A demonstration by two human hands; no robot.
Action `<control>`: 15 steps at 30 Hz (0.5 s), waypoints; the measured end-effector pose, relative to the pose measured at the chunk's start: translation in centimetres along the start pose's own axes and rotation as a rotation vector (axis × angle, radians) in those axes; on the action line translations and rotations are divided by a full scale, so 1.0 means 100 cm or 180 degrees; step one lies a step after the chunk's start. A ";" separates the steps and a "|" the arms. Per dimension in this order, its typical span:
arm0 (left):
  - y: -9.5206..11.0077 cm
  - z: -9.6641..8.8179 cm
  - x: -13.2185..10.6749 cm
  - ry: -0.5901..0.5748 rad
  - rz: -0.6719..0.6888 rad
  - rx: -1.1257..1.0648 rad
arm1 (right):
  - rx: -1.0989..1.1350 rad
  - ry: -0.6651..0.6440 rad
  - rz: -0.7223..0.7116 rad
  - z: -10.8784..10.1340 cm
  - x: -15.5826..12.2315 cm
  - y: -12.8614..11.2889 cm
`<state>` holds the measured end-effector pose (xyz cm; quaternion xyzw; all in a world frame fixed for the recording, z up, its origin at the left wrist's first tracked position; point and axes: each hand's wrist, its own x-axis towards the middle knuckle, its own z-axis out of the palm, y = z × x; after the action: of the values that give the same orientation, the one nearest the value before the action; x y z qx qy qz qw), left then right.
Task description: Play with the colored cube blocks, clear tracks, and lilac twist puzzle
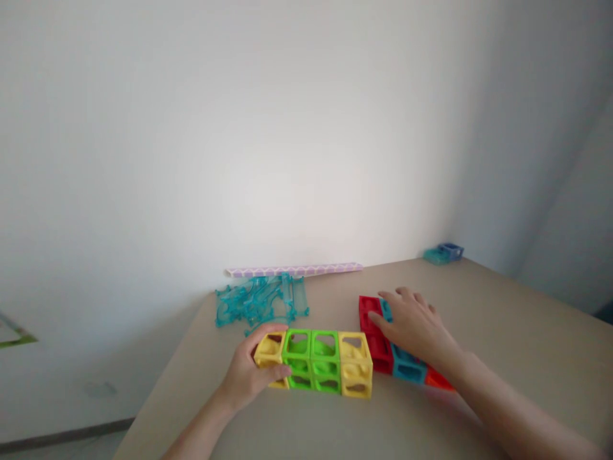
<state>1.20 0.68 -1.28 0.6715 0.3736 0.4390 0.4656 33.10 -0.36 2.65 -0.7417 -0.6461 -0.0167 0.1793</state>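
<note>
My left hand [251, 370] grips the left end of a row of hollow toy cubes [325, 363], thumb in front and fingers behind. The row has a yellow cube at each end and two green ones between. To its right, my right hand [412, 322] lies over a group of joined cubes in red [382, 354], blue [409, 370] and orange [439, 379]. Its fingers are spread, with the thumb over a red cube. The hand and forearm hide part of that group. The yellow cube at the row's right end is close beside the red cubes.
A pile of clear teal plastic pieces [258, 300] lies behind my left hand on the beige table [502, 319]. Against the wall is a long purple-and-white patterned strip [297, 270]. A dark blue cube [451, 252] and a teal piece [436, 256] stand in the back right corner.
</note>
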 end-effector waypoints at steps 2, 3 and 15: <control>-0.001 0.000 0.001 -0.0009 -0.0142 -0.0243 | -0.0228 -0.0261 0.0228 0.008 0.006 0.009; -0.001 0.000 0.001 0.0010 -0.0176 -0.0309 | -0.0257 -0.0332 0.0219 0.011 0.008 0.012; -0.011 -0.007 -0.003 -0.0167 -0.0133 -0.0955 | 0.0090 -0.0261 -0.0720 0.014 0.025 0.022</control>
<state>0.32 0.91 -2.26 0.5978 0.3053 0.4624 0.5793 35.36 2.24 1.40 -0.6615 -0.7326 0.0027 0.1602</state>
